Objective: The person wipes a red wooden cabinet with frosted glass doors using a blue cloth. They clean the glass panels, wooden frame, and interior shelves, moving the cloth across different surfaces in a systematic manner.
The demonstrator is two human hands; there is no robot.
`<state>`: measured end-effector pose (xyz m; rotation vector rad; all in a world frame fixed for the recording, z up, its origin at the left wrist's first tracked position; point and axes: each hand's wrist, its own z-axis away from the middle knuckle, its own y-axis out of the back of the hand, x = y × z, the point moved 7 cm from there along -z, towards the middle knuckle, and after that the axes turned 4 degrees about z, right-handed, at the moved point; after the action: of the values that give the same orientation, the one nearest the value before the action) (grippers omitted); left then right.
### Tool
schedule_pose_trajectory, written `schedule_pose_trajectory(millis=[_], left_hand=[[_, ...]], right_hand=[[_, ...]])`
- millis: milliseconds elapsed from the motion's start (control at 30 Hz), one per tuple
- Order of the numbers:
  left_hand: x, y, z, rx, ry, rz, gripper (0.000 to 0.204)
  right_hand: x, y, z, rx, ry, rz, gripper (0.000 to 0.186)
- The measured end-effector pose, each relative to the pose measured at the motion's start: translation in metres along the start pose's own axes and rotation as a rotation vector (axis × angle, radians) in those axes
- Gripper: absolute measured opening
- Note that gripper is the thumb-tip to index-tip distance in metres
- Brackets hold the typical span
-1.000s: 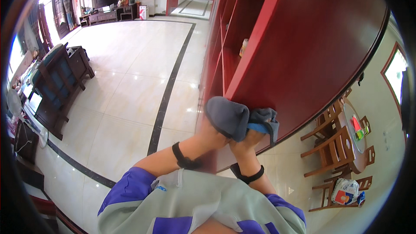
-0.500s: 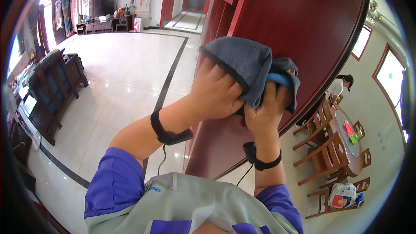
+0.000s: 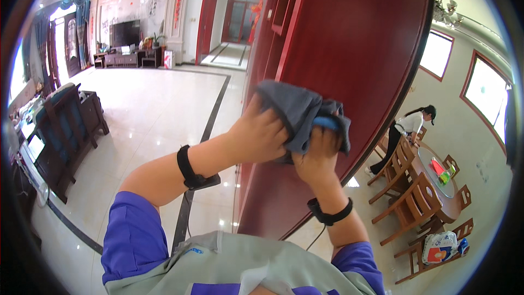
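Both hands are bunched up on a grey cloth [image 3: 295, 112], pressed against the dark red cabinet panel [image 3: 355, 60]. Left hand [image 3: 262, 136] has its fingers curled shut over the cloth's left side; right hand [image 3: 316, 155] grips it from below, fingers closed around a blue bit [image 3: 326, 124]. Off right, another person [image 3: 406, 131] leans over a round table [image 3: 436, 183] with wooden chairs [image 3: 415, 202].

Both hands are gripping a grey cloth [image 3: 295, 112] against a dark red wooden panel [image 3: 349, 65]: left hand [image 3: 259, 136] and right hand [image 3: 316, 155] touching. Another person [image 3: 406, 131] is standing beside a round table [image 3: 436, 177].
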<state>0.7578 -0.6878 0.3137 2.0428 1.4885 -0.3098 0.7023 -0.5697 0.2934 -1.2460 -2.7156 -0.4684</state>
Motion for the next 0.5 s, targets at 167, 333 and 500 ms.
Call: schedule_pose_trajectory(millis=[167, 333, 500], left_hand=[[-0.039, 0.028, -0.080, 0.097, 0.001, -0.181, 0.041], [-0.067, 0.040, -0.139, 0.110, -0.031, -0.341, 0.050], [-0.098, 0.058, -0.206, 0.125, -0.035, -0.409, 0.048]], right_hand=[[0.030, 0.019, -0.088, 0.079, 0.072, 0.024, 0.066], [0.056, 0.036, -0.146, 0.114, 0.098, 0.090, 0.067], [0.085, 0.057, -0.213, 0.204, 0.089, 0.101, 0.065]])
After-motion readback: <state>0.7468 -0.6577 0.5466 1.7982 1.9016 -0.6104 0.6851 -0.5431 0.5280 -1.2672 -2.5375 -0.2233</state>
